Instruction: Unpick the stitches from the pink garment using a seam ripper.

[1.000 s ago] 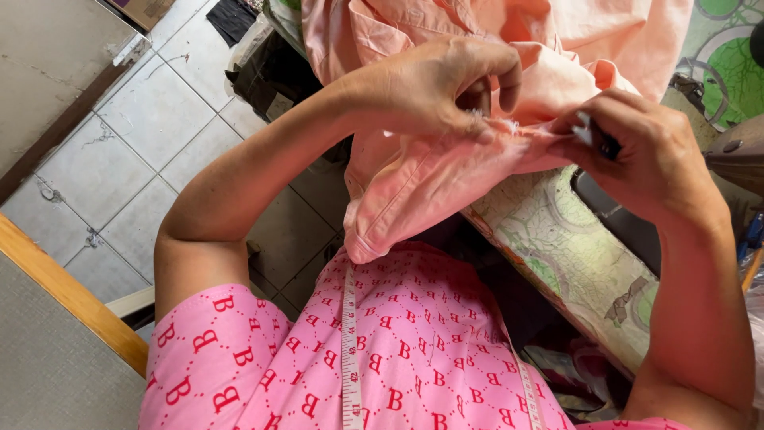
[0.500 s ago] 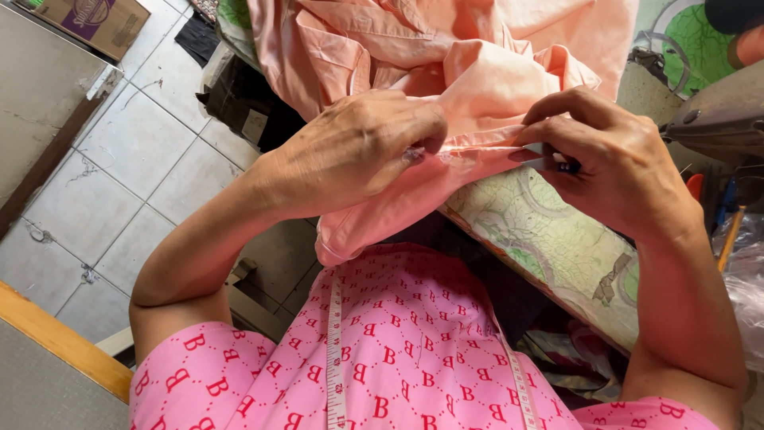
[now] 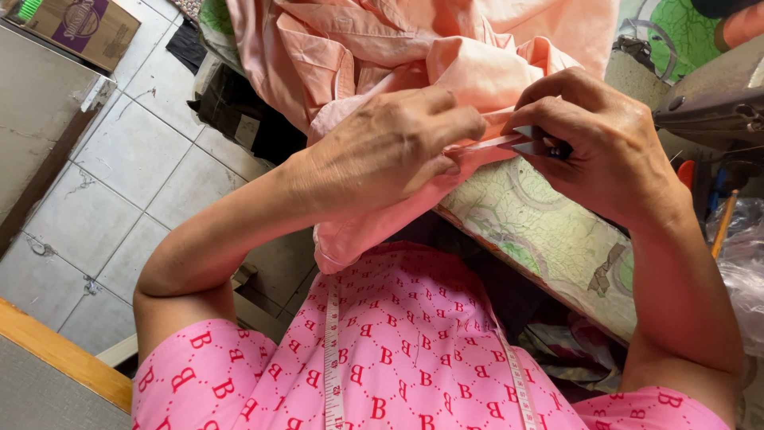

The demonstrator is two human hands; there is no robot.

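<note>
A peach cotton garment (image 3: 414,48) lies heaped at the frame's upper centre on a patterned sewing table (image 3: 549,231). A brown cardboard box (image 3: 79,28) sits upper left on the grey tiled floor (image 3: 135,183). A grey metal sewing machine (image 3: 716,95) stands at the right edge.

pink patterned top (image 3: 414,350), white tape measure (image 3: 333,350) draped.

Both hands (image 3: 477,151) have drawn the peach fabric (image 3: 446,64) edge taut.

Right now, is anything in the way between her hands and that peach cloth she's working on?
Nothing visible. The left hand pinches a stretched fold of the peach cloth directly. The right hand grips the same fold along with a small dark tool, whose kind I can't tell.
</note>
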